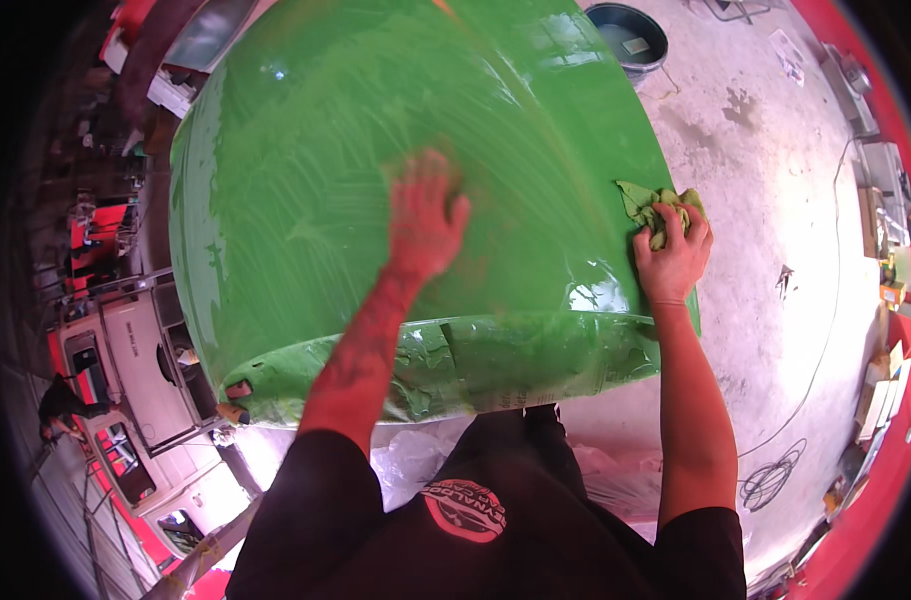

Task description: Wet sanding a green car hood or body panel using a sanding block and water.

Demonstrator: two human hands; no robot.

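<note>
Your left grip (pixel 425 215) is lying spread on the green panel (pixel 520 210) filling your 12 o'clock, while your right grip (pixel 670 255) is clutching a green cloth (pixel 665 212) at its 3 o'clock edge. You're seemingly hand-rubbing the wet surface; the next stroke is probably requiring even pressure.

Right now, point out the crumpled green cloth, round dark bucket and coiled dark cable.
Crumpled green cloth (pixel 643 201), head view: left folds.
Round dark bucket (pixel 642 70), head view: outer wall.
Coiled dark cable (pixel 767 482), head view: coiled loops.
</note>
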